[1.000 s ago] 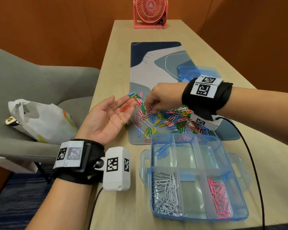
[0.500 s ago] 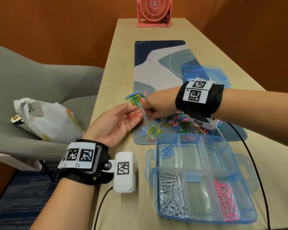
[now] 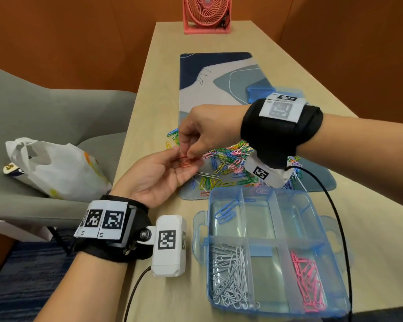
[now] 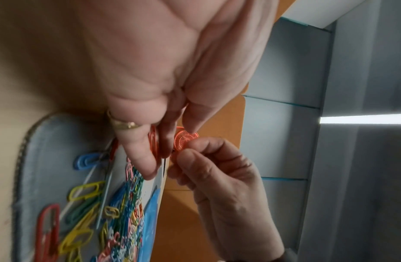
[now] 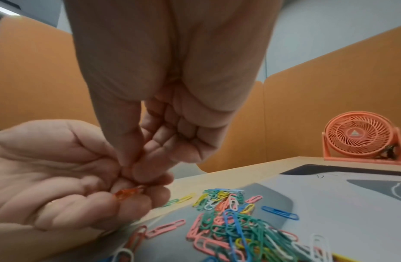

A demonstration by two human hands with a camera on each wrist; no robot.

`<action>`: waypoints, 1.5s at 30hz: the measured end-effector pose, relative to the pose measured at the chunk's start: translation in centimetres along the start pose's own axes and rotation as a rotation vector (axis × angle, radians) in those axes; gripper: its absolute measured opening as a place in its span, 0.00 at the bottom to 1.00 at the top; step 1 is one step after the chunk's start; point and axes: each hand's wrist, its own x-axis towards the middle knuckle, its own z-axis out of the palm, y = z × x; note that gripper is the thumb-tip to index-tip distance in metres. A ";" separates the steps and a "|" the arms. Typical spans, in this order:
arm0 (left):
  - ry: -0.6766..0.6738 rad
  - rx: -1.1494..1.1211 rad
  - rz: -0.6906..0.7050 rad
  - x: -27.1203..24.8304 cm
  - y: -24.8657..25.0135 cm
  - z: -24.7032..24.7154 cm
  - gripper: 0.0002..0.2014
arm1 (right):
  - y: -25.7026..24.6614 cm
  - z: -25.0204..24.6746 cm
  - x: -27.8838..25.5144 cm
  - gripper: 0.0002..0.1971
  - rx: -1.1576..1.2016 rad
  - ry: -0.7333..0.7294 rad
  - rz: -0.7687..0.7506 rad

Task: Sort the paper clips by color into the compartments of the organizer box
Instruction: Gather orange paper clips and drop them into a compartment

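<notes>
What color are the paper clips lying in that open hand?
Orange-red paper clips lie on the left hand; the head view shows them best.

pink fan at table's far end | patterned mat on table | white bag on grey chair

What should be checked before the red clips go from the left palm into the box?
1. Red clips lie on the left hand, palm up: ok.
2. Right hand has a red clip pinched over the palm, not yet let go: not ok.
3. A free compartment: the middle ones in the box look empty: ok.
4. Colours in the box unmixed: blue clips, white clips and pink clips each sit in their own compartment: ok.
5. All red clips gathered: one lies at the mat edge near the box, and the pile may hide more: not ok.
</notes>
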 end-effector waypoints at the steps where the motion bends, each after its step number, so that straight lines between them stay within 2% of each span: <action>1: -0.005 -0.001 -0.001 0.0 0.0 0.0 0.16 | 0.2 -0.2 -0.1 0.04 -0.007 -0.009 0.002; 5: 0.002 0.072 0.005 0.0 0.1 -0.4 0.17 | 1.8 -0.9 -0.8 0.05 -0.144 -0.055 0.063; 8: -0.007 0.109 0.014 0.1 0.2 -1.0 0.15 | 3.3 -0.9 -1.9 0.06 -0.238 -0.154 0.149; 11: -0.014 0.111 0.020 0.1 0.4 -1.3 0.19 | 4.4 -0.5 -3.3 0.06 -0.202 -0.223 0.203; 14: -0.016 0.100 0.030 0.0 0.5 -1.3 0.19 | 4.7 0.1 -4.1 0.07 -0.174 -0.252 0.195; 20: -0.056 0.068 0.019 -0.1 0.1 -0.9 0.20 | 5.0 0.8 -4.3 0.04 -0.278 -0.199 0.231; 23: -0.070 0.065 0.008 -0.1 -0.1 -0.7 0.18 | 4.7 0.8 -4.2 0.04 -0.297 -0.185 0.231; 27: -0.075 0.056 0.006 -0.1 -0.3 -0.6 0.21 | 4.6 1.2 -4.2 0.03 -0.310 -0.190 0.232; 34: -0.073 0.033 0.007 -0.1 -0.3 -0.6 0.20 | 5.0 1.2 -4.2 0.04 -0.329 -0.146 0.239; 41: -0.072 0.029 0.002 -0.1 -0.3 -0.6 0.18 | 4.8 1.3 -3.6 0.01 -0.324 -0.179 0.255; 45: -0.072 0.015 0.002 -0.2 -0.2 -0.5 0.17 | 5.0 1.1 -3.8 0.04 -0.281 -0.182 0.262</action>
